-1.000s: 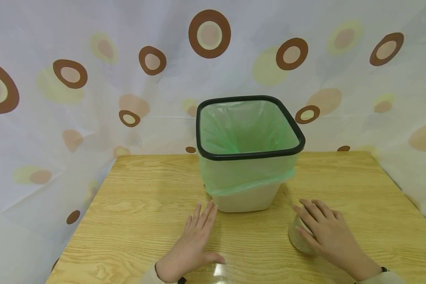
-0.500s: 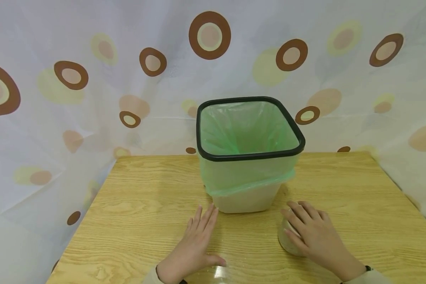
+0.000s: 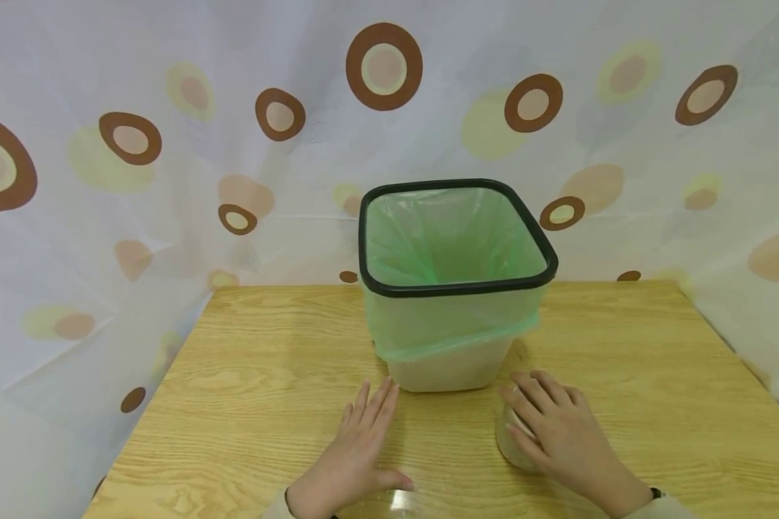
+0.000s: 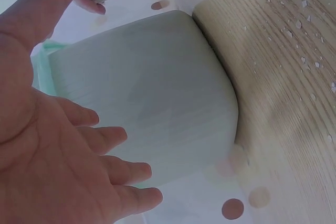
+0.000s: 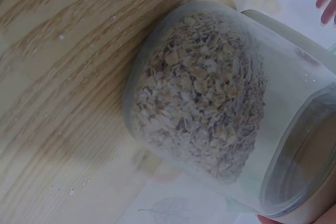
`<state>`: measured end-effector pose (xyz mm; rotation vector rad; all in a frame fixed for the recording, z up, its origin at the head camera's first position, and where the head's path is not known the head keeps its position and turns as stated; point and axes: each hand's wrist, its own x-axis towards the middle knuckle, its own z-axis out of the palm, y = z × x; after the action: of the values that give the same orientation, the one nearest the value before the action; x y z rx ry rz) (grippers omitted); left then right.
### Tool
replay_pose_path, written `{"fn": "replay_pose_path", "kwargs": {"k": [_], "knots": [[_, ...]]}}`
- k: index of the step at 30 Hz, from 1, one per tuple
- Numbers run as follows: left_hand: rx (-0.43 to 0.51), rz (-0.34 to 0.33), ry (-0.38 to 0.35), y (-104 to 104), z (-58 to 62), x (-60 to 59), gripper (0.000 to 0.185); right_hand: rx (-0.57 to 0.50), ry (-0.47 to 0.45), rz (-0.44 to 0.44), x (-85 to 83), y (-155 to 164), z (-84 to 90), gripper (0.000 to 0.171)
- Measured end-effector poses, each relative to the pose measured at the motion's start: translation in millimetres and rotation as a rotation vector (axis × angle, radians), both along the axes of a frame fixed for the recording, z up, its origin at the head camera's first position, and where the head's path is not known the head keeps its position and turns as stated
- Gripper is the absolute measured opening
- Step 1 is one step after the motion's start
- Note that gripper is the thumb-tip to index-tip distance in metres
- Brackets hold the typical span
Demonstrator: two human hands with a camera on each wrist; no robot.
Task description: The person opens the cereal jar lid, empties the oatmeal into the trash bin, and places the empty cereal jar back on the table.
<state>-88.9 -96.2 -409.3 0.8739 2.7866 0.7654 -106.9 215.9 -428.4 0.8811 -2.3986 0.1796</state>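
Note:
My right hand [image 3: 561,440] holds a glass jar [image 3: 511,441] from above, its fingers over the top end. The right wrist view shows oat flakes [image 5: 199,93] filling much of the clear jar, and a lid [image 5: 315,203] on its upper end with a fingertip below. The jar stands upright on the table or very close to it; which one, I cannot tell. To the left, my left hand [image 3: 353,454] has its fingers extended and its thumb spread, with nothing in it. Its palm faces the trash can [image 4: 157,87] in the left wrist view.
A white trash can [image 3: 451,367] with a black rim and a green bag [image 3: 454,317] stands behind the hands on a wooden table [image 3: 247,389]. Small pale flakes [image 4: 299,23] lie scattered on the tabletop. A patterned cloth [image 3: 311,173] surrounds the table.
My right hand has moved left with the jar, closer to the left hand. The left hand has barely shifted. The trash can stays in place.

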Motion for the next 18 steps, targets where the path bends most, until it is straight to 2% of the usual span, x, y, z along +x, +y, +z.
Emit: {"fn": "replay_pose_path", "kwargs": {"k": [9, 18], "knots": [[-0.009, -0.014, 0.016, 1, -1.3, 0.7, 0.114, -0.012, 0.003, 0.025, 0.6, -6, -0.8, 0.056], [-0.006, -0.016, -0.001, 2, -1.7, -0.4, 0.112, -0.009, 0.009, 0.044, 0.1, -16, -1.3, 0.056]]}}
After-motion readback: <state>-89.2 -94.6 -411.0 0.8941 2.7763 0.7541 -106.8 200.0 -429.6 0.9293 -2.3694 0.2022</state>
